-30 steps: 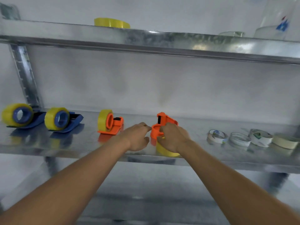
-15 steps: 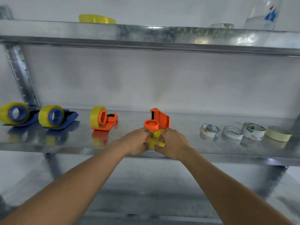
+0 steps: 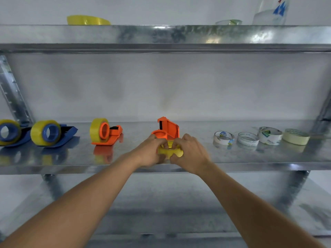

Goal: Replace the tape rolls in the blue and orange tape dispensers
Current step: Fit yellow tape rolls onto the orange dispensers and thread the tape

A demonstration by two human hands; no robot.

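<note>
Both bare forearms reach forward and converge at the middle. The left hand (image 3: 149,153) and right hand (image 3: 190,153) sit knuckles-up, fingers curled inward (thumbs nearly meeting), pinching between them.

Galvanized metal shelving (image 3: 179,35) against plain white wall (image 3: 179,86); soft, even light.

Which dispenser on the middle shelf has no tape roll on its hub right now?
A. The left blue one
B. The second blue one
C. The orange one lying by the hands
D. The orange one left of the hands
C: the orange dispenser by the hands shows a bare orange hub, while both hands, left hand and right hand, hold a yellow tape roll just in front of it.
</note>
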